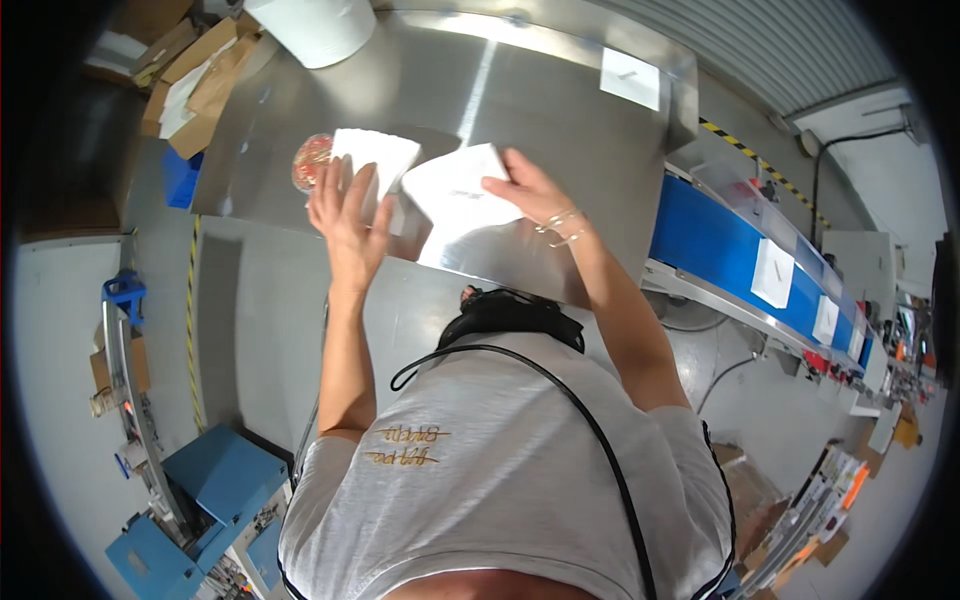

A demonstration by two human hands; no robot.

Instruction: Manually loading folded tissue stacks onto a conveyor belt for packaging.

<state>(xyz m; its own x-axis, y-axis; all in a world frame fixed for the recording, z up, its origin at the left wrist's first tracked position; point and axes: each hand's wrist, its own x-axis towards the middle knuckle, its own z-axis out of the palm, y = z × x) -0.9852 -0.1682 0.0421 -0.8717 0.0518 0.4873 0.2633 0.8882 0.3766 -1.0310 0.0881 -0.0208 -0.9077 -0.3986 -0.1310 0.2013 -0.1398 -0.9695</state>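
On the steel table (560,80) my left hand (350,215) lies with fingers spread over a white square stack (385,150), which looks like folded sheets or flat packets. Just left of that stack, partly hidden behind my fingers, is a round red and gold patterned thing (311,160). My right hand (535,190) grips a white square packet (462,190) by its right edge, thumb on top and the other fingers largely out of sight. The packet carries small dark print and is tilted, its left corner close to the stack.
At the far left stand a white bucket (315,30) and opened cardboard boxes (205,85). A blue conveyor belt (705,230) runs along the right, with white square packets (773,273) on it. Another white packet (630,78) lies at the table's far right.
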